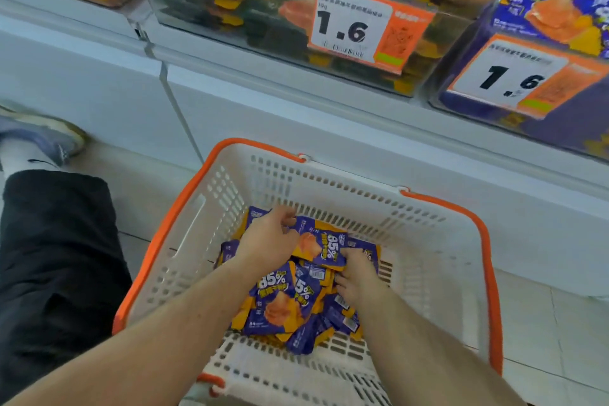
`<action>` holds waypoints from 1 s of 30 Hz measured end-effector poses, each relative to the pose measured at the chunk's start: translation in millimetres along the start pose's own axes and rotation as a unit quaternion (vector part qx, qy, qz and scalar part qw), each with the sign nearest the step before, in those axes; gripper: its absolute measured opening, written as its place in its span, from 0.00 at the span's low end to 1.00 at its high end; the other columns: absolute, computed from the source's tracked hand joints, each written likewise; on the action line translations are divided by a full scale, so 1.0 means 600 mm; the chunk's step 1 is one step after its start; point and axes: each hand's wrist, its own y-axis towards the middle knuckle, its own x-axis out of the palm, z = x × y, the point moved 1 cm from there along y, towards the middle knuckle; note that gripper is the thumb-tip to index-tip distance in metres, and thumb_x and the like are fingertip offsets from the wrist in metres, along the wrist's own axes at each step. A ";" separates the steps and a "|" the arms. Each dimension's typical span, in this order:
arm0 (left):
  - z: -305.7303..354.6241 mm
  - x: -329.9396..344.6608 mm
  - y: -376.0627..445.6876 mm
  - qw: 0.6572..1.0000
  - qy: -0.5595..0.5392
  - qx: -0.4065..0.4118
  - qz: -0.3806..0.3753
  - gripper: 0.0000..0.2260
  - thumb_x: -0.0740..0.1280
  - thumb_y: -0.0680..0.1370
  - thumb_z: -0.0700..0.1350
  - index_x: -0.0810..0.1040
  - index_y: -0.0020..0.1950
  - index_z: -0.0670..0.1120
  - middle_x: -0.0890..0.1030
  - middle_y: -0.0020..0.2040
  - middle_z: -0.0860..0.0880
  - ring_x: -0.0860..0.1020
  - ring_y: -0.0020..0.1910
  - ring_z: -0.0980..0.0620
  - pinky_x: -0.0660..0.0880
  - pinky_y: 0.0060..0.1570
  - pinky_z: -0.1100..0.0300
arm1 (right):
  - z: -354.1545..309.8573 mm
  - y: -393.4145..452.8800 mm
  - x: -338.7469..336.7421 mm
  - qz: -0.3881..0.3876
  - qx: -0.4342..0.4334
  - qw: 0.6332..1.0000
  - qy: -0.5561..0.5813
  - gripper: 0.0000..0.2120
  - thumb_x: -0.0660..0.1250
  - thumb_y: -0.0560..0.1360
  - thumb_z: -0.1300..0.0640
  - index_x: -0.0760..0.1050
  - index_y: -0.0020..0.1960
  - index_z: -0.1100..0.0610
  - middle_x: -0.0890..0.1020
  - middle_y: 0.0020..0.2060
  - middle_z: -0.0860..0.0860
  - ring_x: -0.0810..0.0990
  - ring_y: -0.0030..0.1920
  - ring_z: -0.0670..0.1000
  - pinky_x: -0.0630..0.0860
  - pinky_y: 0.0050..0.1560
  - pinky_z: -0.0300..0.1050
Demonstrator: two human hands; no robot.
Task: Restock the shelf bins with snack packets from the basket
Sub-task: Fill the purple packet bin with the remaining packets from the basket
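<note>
- Two hands at work in one basket (438, 250): I reach into the white, orange-rimmed carrier on the floor in front of the shelf, both forearms coming in over its near edge.
- My left hand (268, 237) lies on the far-left part of the pile, fingers curled over a purple snack packet (321, 245) at its left edge, apparently to gather a bunch, not just one.
- My right hand (357, 273) pinches the same packet at its lower right corner, fingertips tucked under it, so the lift would come from both sides.
- Dozens of purple-and-orange packets (280, 303) heap in the middle of the basket floor, well away from the right wall; bare lattice shows along the near edge.
- Above, the clear bin at the right end of the shelf (527, 122) holds matching purple packets behind a "1.6" price tag (507, 76) — by my judgement where these belong.
- The neighbouring clear bin (230, 10) carries dark green packets, tagged alike; I would keep mine out of it.
- My dark trouser leg (56, 257) and shoe (43, 135) sit left of the basket.
</note>
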 end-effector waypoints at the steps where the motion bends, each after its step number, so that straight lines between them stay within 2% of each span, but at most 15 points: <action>1: -0.003 0.002 0.002 1.000 0.001 -0.004 -0.002 0.19 0.62 0.81 0.44 0.69 0.72 0.51 0.76 0.65 0.54 0.73 0.56 0.56 0.74 0.56 0.56 | -0.008 -0.028 0.010 0.021 0.005 1.000 0.015 0.24 0.70 0.69 0.50 0.73 0.60 0.60 0.77 0.56 0.56 0.77 0.54 0.57 0.75 0.51 0.55; 2: -0.005 0.003 0.003 1.000 0.003 -0.008 -0.004 0.19 0.62 0.81 0.44 0.69 0.72 0.51 0.76 0.65 0.54 0.74 0.57 0.56 0.74 0.56 0.57 | -0.020 -0.053 0.018 0.047 -0.001 0.998 0.028 0.21 0.70 0.72 0.53 0.72 0.59 0.63 0.77 0.51 0.56 0.76 0.51 0.56 0.73 0.47 0.52; 4: -0.011 0.005 0.004 1.000 0.009 -0.018 -0.007 0.19 0.62 0.81 0.45 0.68 0.72 0.51 0.76 0.66 0.53 0.74 0.61 0.54 0.73 0.57 0.57 | -0.031 -0.065 0.023 0.102 -0.024 0.994 0.019 0.09 0.68 0.72 0.58 0.72 0.48 0.61 0.73 0.38 0.54 0.70 0.38 0.53 0.66 0.38 0.52; 5: -0.015 0.005 0.003 1.000 0.012 -0.023 -0.008 0.19 0.62 0.81 0.45 0.68 0.72 0.51 0.76 0.66 0.53 0.74 0.62 0.53 0.73 0.58 0.56 | -0.033 -0.062 0.024 0.113 -0.023 0.993 0.016 0.10 0.68 0.71 0.58 0.68 0.46 0.59 0.72 0.36 0.54 0.67 0.36 0.52 0.63 0.37 0.52; 7: -0.019 0.005 0.001 0.999 0.015 -0.029 -0.010 0.18 0.62 0.81 0.45 0.69 0.72 0.50 0.76 0.65 0.53 0.75 0.61 0.54 0.74 0.58 0.55 | -0.037 -0.066 0.033 0.108 -0.025 0.993 0.037 0.17 0.72 0.69 0.59 0.68 0.53 0.59 0.79 0.44 0.56 0.74 0.41 0.54 0.70 0.39 0.49; 9: -0.020 0.006 -0.005 0.999 0.012 -0.028 -0.009 0.18 0.62 0.81 0.45 0.69 0.71 0.50 0.77 0.64 0.54 0.75 0.58 0.55 0.75 0.54 0.57 | -0.047 -0.085 0.044 0.088 -0.032 0.994 0.048 0.19 0.71 0.73 0.65 0.71 0.62 0.63 0.80 0.52 0.59 0.81 0.50 0.58 0.79 0.48 0.53; 11: -0.018 0.006 -0.012 1.000 0.003 -0.022 -0.007 0.17 0.62 0.81 0.45 0.70 0.71 0.51 0.77 0.63 0.54 0.74 0.56 0.57 0.73 0.52 0.60 | -0.053 -0.106 0.044 0.058 -0.047 0.997 0.025 0.16 0.66 0.77 0.67 0.72 0.64 0.67 0.80 0.56 0.63 0.80 0.58 0.60 0.78 0.59 0.55; 13: -0.015 0.001 -0.018 1.000 -0.013 -0.019 0.002 0.17 0.63 0.81 0.43 0.71 0.70 0.51 0.78 0.61 0.55 0.74 0.55 0.57 0.73 0.52 0.61 | -0.061 -0.122 0.036 0.061 -0.083 0.994 -0.022 0.14 0.63 0.78 0.65 0.73 0.64 0.66 0.79 0.59 0.63 0.78 0.62 0.62 0.76 0.62 0.57; 15: -0.014 -0.005 -0.022 0.999 -0.037 -0.018 0.018 0.17 0.62 0.80 0.41 0.73 0.68 0.50 0.78 0.58 0.55 0.76 0.55 0.56 0.75 0.52 0.59 | -0.079 -0.153 0.036 0.037 -0.102 0.987 -0.121 0.12 0.64 0.78 0.59 0.76 0.61 0.59 0.81 0.56 0.58 0.79 0.60 0.59 0.78 0.57 0.52; 17: -0.010 -0.012 -0.028 0.998 -0.059 -0.017 0.028 0.16 0.63 0.79 0.40 0.73 0.67 0.49 0.78 0.57 0.56 0.76 0.56 0.55 0.75 0.52 0.59 | -0.093 -0.174 0.027 0.053 -0.134 0.963 -0.229 0.08 0.64 0.78 0.58 0.76 0.56 0.57 0.79 0.46 0.51 0.80 0.53 0.55 0.73 0.44 0.42; 19: -0.005 -0.016 -0.034 0.997 -0.076 -0.019 0.027 0.17 0.63 0.80 0.40 0.72 0.68 0.48 0.77 0.60 0.53 0.75 0.59 0.53 0.73 0.57 0.59 | -0.114 -0.212 0.016 0.044 -0.171 0.973 -0.150 0.03 0.63 0.78 0.62 0.75 0.47 0.57 0.75 0.37 0.52 0.78 0.39 0.52 0.69 0.34 0.42; 22: 0.010 -0.026 -0.046 0.992 -0.118 -0.020 0.037 0.19 0.65 0.80 0.44 0.70 0.72 0.46 0.75 0.66 0.50 0.73 0.64 0.51 0.70 0.63 0.57 | -0.145 -0.266 0.014 0.021 -0.187 0.967 -0.172 0.04 0.60 0.81 0.62 0.72 0.47 0.58 0.77 0.41 0.58 0.72 0.34 0.53 0.65 0.34 0.46; 24: 0.027 -0.037 -0.055 0.984 -0.171 -0.022 0.038 0.21 0.66 0.80 0.46 0.67 0.73 0.46 0.74 0.66 0.49 0.73 0.62 0.51 0.69 0.57 0.58 | -0.166 -0.312 0.008 -0.001 -0.232 0.947 -0.224 0.06 0.59 0.82 0.61 0.73 0.48 0.56 0.80 0.43 0.56 0.74 0.36 0.51 0.67 0.32 0.44; 28: 0.069 -0.054 -0.070 0.962 -0.273 -0.001 -0.004 0.13 0.67 0.80 0.47 0.74 0.63 0.48 0.80 0.53 0.50 0.78 0.44 0.54 0.74 0.41 0.62 | -0.204 -0.385 -0.007 -0.026 -0.295 0.917 -0.267 0.08 0.62 0.81 0.59 0.75 0.59 0.52 0.84 0.50 0.54 0.81 0.37 0.47 0.72 0.28 0.38; 30: 0.089 -0.055 -0.078 0.953 -0.300 0.034 -0.024 0.09 0.68 0.79 0.46 0.81 0.58 0.49 0.84 0.50 0.49 0.80 0.44 0.51 0.75 0.42 0.56 | -0.217 -0.405 -0.017 -0.023 -0.324 0.902 -0.283 0.09 0.63 0.81 0.60 0.76 0.59 0.54 0.84 0.52 0.55 0.82 0.39 0.48 0.76 0.32 0.39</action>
